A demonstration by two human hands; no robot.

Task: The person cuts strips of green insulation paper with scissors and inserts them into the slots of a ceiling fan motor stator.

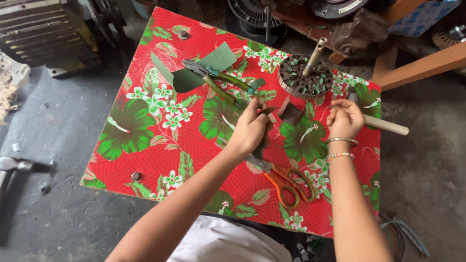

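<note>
While I watched through the head camera, my left hand (250,130) hung over the middle of the table (145,160), which wore a red oilcloth printed with green leaves and white flowers. Its fingers (259,112) were drawn together, pinched on a dark strip of sheet material (290,114) that stood up just above the cloth. My right hand (344,119) sat a little to the right of it, curled into a loose fist; I thought a thin wire or thread ran from it, but I could not tell for certain what the closed fingers gripped. Two bangles (341,148) ringed that wrist. Orange-handled scissors (286,182) lay on the cloth just below my left hand, blades partly hidden under the wrist. Farther up, green-handled pliers (218,80) rested across a cut piece of green sheet (204,68). A round motor stator (306,76) with a metal tube standing in it sat at the far right edge, near my right hand, and a pale wooden handle (386,125) stuck out past the table's right side.
</note>
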